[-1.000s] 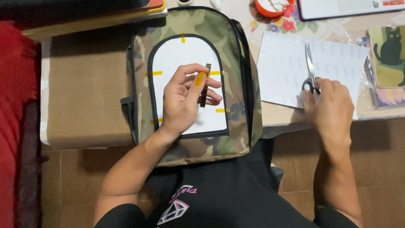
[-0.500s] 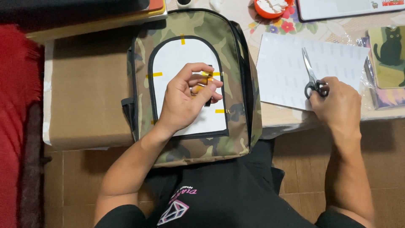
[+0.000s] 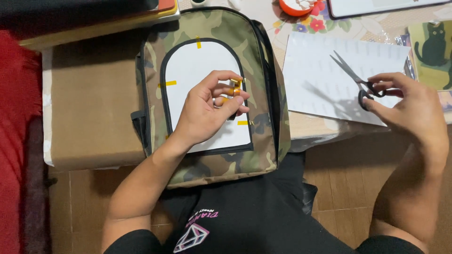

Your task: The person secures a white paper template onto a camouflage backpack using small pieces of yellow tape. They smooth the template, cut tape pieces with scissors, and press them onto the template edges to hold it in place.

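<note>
A camouflage backpack lies flat, its top away from me. A white arch-shaped paper is stuck on its front pocket with small yellow tape pieces. My left hand rests over that paper and pinches a small orange and dark object between thumb and fingers. My right hand is lifted above the table edge and grips black-handled scissors, blades together and pointing up-left over a white sheet.
A brown cardboard box lies under the backpack's left side. Red fabric fills the left edge. A floral tablecloth, an orange round thing and a green card with a black cat sit at the upper right. Brown floor tiles show below.
My right hand has lifted the scissors off the white sheet and moved down-right with them. My left hand has curled tighter around the small orange object.
</note>
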